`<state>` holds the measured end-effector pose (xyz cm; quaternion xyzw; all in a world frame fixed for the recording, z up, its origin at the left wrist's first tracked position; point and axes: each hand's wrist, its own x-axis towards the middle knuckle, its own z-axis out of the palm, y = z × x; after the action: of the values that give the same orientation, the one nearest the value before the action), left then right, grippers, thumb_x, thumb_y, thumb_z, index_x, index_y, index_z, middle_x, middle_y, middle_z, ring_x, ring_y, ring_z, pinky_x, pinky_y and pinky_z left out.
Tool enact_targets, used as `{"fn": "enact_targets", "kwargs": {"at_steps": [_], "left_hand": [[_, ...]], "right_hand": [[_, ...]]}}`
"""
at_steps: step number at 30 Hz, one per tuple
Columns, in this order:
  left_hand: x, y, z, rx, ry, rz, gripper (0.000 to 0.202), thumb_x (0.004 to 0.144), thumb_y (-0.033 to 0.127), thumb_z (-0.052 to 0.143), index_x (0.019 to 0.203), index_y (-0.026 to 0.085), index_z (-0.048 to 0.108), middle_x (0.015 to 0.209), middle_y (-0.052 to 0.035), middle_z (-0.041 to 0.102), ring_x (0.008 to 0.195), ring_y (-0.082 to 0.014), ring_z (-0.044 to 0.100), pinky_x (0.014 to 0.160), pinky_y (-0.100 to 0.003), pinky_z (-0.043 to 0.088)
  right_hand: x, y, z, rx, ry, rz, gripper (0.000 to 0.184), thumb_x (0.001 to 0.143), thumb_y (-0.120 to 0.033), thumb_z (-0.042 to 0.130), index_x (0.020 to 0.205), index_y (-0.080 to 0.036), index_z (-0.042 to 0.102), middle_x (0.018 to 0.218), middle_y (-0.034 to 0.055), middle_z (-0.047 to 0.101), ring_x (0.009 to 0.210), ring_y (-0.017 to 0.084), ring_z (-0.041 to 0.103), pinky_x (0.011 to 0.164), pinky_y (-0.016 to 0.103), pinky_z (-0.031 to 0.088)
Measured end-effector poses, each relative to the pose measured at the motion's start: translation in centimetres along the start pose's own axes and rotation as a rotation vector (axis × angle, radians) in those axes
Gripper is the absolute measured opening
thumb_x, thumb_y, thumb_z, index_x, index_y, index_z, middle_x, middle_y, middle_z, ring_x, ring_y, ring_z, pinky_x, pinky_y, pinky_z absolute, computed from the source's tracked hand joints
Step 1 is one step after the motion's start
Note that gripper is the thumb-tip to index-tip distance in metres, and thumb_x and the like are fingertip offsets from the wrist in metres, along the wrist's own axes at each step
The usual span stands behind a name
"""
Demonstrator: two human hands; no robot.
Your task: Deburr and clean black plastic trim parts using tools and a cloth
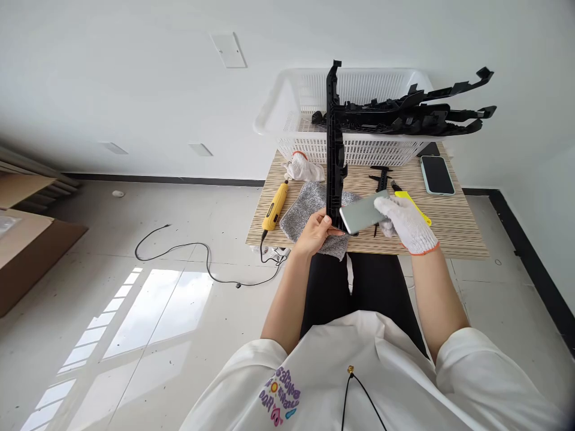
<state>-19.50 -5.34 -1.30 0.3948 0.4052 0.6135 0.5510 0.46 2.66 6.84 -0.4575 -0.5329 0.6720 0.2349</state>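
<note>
While the bare left hand (317, 230) grips the foot of a long black plastic part (335, 143), upright at the centre of the frame, fingers wrapped around it, the gloved right hand (406, 221), fingers clamped on a flat grey block (362, 212), holds that block against the part's lower end above the table (453, 233). At upper right, a white basket (287, 102) holds more black parts (426, 117).

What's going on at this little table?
A seated person holds a long black plastic part upright over the table with the bare left hand. The gloved right hand holds a flat grey block against its lower end. More black parts lie in the white basket behind; a yellow power tool, a grey cloth and a phone lie on the table.
</note>
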Motion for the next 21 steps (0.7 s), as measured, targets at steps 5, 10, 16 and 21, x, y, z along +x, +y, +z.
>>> {"fn": "enact_targets", "kwargs": {"at_steps": [5, 10, 16, 21], "left_hand": [[0.1, -0.1, -0.1, -0.014, -0.028, 0.020, 0.069, 0.069, 0.073, 0.070, 0.108, 0.016, 0.069, 0.093, -0.0076, 0.073, 0.077, -0.0172, 0.071, 0.060, -0.022, 0.057], [0.1, -0.2, -0.1, 0.001, -0.020, 0.010, 0.074, 0.068, 0.075, 0.069, 0.112, 0.016, 0.068, 0.101, -0.0095, 0.073, 0.077, -0.0169, 0.071, 0.058, -0.020, 0.055], [-0.1, 0.0, -0.2, 0.000, -0.027, -0.004, 0.075, 0.072, 0.075, 0.066, 0.116, 0.015, 0.068, 0.108, -0.0126, 0.073, 0.071, -0.0148, 0.071, 0.060, -0.020, 0.058], [-0.2, 0.2, -0.2, 0.022, -0.034, -0.011, 0.080, 0.071, 0.078, 0.063, 0.119, 0.013, 0.066, 0.111, -0.0148, 0.072, 0.076, -0.0181, 0.073, 0.062, -0.022, 0.059]], "right_hand": [[-0.1, 0.3, 0.1, 0.003, -0.044, -0.018, 0.028, 0.076, -0.041, 0.077, 0.070, -0.021, 0.057, 0.052, -0.0020, 0.048, 0.040, 0.007, 0.038, 0.030, 0.020, 0.027], [0.1, 0.5, -0.3, -0.058, -0.149, 0.036, 0.030, 0.076, -0.045, 0.077, 0.074, -0.021, 0.058, 0.052, -0.0030, 0.048, 0.038, 0.007, 0.037, 0.030, 0.020, 0.024], [-0.4, 0.9, -2.8, 0.159, 0.014, -0.144, 0.026, 0.080, -0.045, 0.071, 0.079, -0.025, 0.055, 0.047, -0.0074, 0.039, 0.037, 0.008, 0.031, 0.033, 0.021, 0.024], [-1.1, 1.4, -3.6, 0.122, -0.107, -0.233, 0.043, 0.068, -0.030, 0.079, 0.108, -0.027, 0.065, 0.064, -0.0033, 0.057, 0.052, 0.013, 0.050, 0.046, 0.028, 0.042]]}}
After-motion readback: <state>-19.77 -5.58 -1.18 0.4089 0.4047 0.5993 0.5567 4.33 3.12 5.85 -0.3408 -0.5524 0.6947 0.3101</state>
